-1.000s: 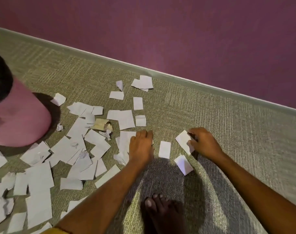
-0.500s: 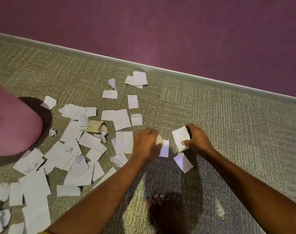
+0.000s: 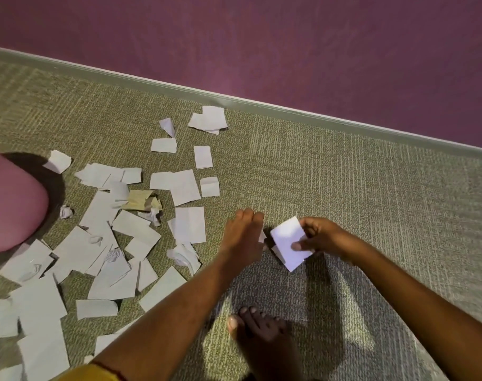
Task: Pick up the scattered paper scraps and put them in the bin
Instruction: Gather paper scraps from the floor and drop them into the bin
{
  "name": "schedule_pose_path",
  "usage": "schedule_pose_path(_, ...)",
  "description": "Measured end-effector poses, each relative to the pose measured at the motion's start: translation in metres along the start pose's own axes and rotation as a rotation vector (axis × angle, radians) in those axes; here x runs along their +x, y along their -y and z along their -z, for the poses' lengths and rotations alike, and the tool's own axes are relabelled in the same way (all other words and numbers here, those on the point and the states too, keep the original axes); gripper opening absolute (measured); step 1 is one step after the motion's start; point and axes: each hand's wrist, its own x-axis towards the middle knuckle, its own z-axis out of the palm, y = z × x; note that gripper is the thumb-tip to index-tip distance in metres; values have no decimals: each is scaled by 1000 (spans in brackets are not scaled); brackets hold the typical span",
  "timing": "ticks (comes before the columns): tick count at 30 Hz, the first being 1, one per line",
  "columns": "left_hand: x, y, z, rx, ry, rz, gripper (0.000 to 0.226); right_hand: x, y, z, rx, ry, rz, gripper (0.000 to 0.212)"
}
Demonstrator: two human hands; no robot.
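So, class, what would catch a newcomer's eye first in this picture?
White paper scraps litter the green carpet at left, beside a pink bin at the left edge. Near the middle, the right hand pinches a white scrap. A purple wall fills the top.

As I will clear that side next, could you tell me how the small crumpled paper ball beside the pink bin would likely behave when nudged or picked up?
The crumpled paper ball looks small and wadded, so probably very light. Being roundish, it may roll across the carpet if nudged. Its loose creases suggest it would squash under a pinch.
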Motion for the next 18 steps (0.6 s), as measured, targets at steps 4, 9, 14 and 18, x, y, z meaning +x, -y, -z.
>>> schedule_pose_path(4, -5, 2, -6, -69, -24, 11, 45, 0, -11, -21, -389, -32, 137, 47)
schedule_pose_path(9, -18, 5, -6, -286, -29, 71, 37, 3, -20, -41, -672, -186, 255, 60)
schedule_pose_path(14, -27, 10, -5, -637, -16, 406, 38, 10, -22, -47, -678, -222, 231, 49)
schedule_pose_path(18, -32, 18, 5, -1060, -48, 614, 40, 20, -14, -51, -678, -225, 238, 51)
